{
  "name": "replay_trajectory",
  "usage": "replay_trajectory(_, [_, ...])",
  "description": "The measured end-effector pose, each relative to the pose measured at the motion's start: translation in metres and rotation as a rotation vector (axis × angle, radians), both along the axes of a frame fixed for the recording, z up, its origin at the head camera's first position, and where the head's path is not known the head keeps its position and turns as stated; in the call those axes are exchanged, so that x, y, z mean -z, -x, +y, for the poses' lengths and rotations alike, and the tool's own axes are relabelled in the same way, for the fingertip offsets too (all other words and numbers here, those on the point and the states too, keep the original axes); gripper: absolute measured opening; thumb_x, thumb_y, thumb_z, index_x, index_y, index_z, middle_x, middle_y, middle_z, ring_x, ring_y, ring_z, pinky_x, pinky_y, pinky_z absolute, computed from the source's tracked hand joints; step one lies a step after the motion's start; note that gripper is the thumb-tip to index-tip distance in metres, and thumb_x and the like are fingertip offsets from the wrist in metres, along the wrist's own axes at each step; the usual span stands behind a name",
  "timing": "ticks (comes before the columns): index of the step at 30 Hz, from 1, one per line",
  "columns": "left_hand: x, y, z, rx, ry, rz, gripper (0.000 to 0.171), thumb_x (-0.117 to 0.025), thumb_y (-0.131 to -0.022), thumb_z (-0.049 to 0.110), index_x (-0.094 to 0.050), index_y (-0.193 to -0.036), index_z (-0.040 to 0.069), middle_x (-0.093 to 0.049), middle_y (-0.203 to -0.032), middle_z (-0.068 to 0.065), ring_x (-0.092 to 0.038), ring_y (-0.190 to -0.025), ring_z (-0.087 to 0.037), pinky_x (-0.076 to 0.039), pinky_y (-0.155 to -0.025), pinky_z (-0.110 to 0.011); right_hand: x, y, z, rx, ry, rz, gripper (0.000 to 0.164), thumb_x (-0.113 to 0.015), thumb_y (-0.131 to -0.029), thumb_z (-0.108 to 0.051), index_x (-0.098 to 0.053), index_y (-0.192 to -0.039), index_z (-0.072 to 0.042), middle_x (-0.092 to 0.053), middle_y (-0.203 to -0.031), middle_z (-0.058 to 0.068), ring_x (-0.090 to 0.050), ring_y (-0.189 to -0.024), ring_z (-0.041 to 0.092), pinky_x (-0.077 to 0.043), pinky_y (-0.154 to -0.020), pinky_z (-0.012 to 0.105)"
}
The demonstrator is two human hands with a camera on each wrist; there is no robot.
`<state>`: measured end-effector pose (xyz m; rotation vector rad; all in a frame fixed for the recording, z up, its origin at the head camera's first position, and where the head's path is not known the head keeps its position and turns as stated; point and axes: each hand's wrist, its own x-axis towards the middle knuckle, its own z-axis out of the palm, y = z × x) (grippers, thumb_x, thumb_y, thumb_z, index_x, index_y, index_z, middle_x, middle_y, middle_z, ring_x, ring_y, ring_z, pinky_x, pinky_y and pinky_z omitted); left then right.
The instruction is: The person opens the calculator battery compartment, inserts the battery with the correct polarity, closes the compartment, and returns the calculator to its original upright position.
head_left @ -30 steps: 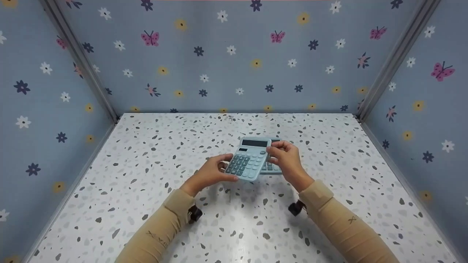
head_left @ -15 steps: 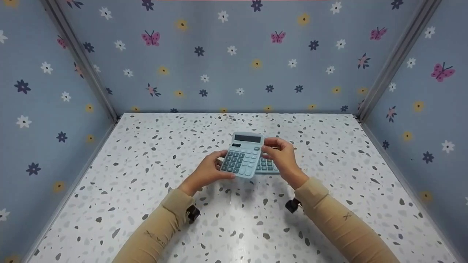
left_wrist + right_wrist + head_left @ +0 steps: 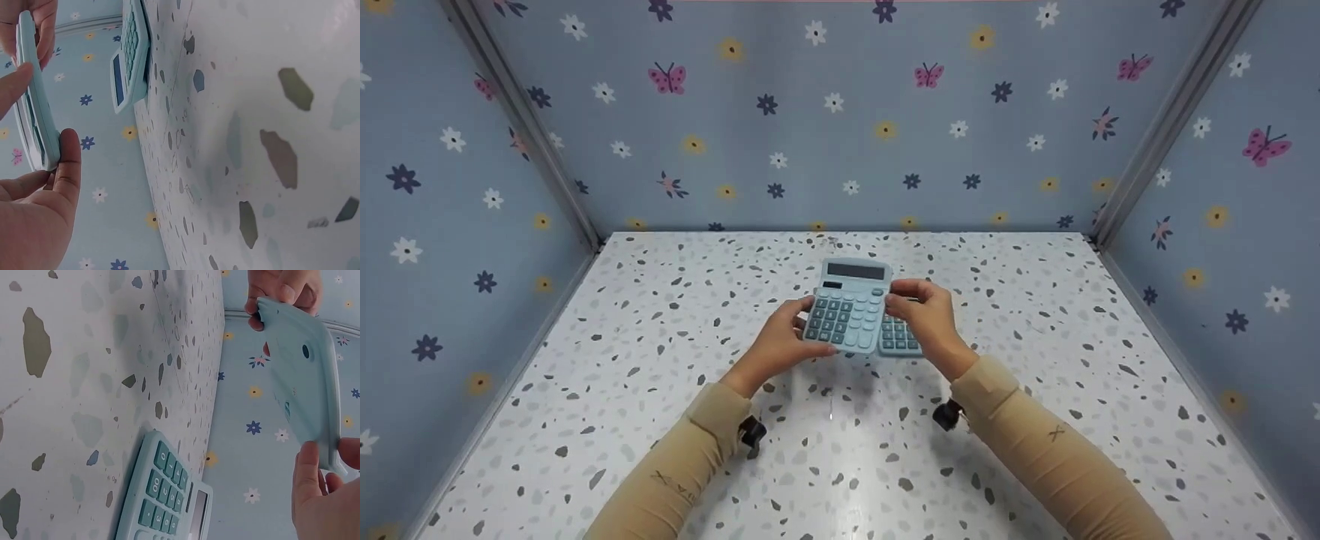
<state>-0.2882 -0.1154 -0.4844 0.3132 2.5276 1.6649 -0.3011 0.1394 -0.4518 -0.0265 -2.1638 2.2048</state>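
Observation:
A light blue calculator is held above the table between both hands, its keys and dark display facing up. My left hand grips its left edge and lower corner, thumb on the front. On the opposite edge, near the display, my right hand pinches it between thumb and fingers. In the right wrist view the back of the held calculator shows, raised off the surface. A second light blue calculator lies on the table beneath the right hand, which partly hides it in the head view.
The white speckled table is bounded by a flowered blue back wall and side panels with grey metal posts. A black wrist-camera mount sits below each sleeve cuff.
Both hands have carried the held calculator left and slightly away from me, turning it a little straighter. More of the lower calculator's keys shows between the held one and the right hand.

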Motion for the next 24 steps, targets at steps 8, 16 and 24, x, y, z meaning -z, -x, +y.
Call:
replay_trajectory(8, [0.000, 0.000, 0.000, -0.056, 0.040, 0.033, 0.103, -0.098, -0.078, 0.018, -0.043, -0.164, 0.001, -0.058, -0.145, -0.014, -0.060, -0.109, -0.025, -0.057, -0.088, -0.033, 0.003, 0.007, -0.009, -0.003, -0.078, -0.001, 0.028, -0.072, -0.099, -0.001, -0.074, -0.127, 0.002, -0.075, -0.123, 0.019, -0.075, -0.105, 0.022, -0.065, -0.094, 0.029])
replay_trajectory(16, [0.004, 0.003, 0.000, -0.090, 0.049, 0.051, 0.099, -0.097, -0.078, 0.016, -0.046, -0.161, 0.000, -0.058, -0.142, -0.015, -0.060, -0.107, -0.024, -0.056, -0.086, -0.033, 0.011, 0.013, -0.019, 0.004, -0.145, -0.044, 0.041, -0.069, -0.101, 0.000, -0.069, -0.141, 0.000, -0.070, -0.129, 0.018, -0.069, -0.117, 0.026, -0.062, -0.104, 0.035])
replay_trajectory(24, [0.012, 0.005, -0.002, -0.097, 0.111, 0.023, 0.095, -0.095, -0.081, 0.015, -0.044, -0.160, -0.002, -0.054, -0.143, -0.017, -0.061, -0.109, -0.025, -0.056, -0.095, -0.038, 0.024, 0.020, -0.031, 0.033, -0.204, -0.041, 0.037, -0.067, -0.099, 0.006, -0.070, -0.137, 0.006, -0.073, -0.121, 0.020, -0.067, -0.109, 0.023, -0.064, -0.097, 0.032])
